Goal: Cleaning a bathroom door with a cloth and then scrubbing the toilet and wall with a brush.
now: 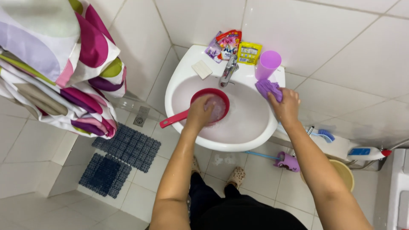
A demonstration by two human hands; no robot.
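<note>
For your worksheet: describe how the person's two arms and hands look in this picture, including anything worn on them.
Both arms are bare from the upper arm down: no sleeves, gloves, watch or bracelets show. The left hand and forearm look wet and glossy. The right hand shows no ring on its visible side. Dark trousers and patterned slippers appear below.

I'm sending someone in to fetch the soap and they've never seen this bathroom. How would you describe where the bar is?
Find the white sink against the tiled wall. On its back rim, left of the metal tap, lies the bar of soap. It is a plain white, flat rectangle, unlike the colourful sachets behind the tap and the purple cup to the right.
</note>
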